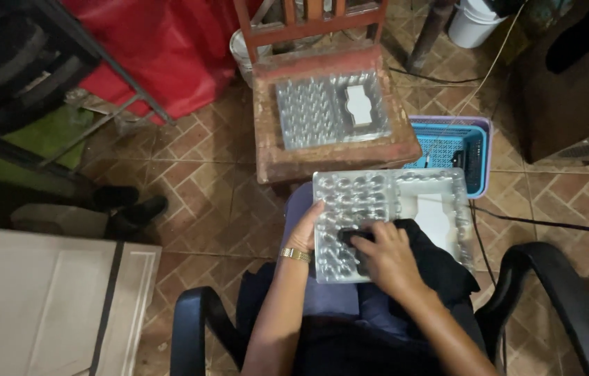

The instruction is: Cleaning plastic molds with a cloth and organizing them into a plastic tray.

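1. Clear plastic blister tray (378, 202) lies across the person's lap, many small moulded pockets on its left part, one large white recess on the right.
2. Left hand (306, 233) grips the tray's left edge, thumb on top, fingers under; gold bracelet (296, 255) at the wrist.
3. Right hand (386, 256) rests on the tray's near part, fingertips pinching a small dark piece (351, 237) over the pockets. A black cloth (440, 261) lies under this hand.
4. Judgement: tray looks thin, light, flexible and slick; likely to buckle if lifted by one corner. Best held at the edge rim, supported from below.
5. Second, similar tray (329, 108) sits on the wooden chair (339, 157) just ahead, apart from the lap tray.
6. Blue basket (447, 143) stands right of the chair, partly behind the lap tray; black armrests (552, 285) flank the lap and limit elbow room.
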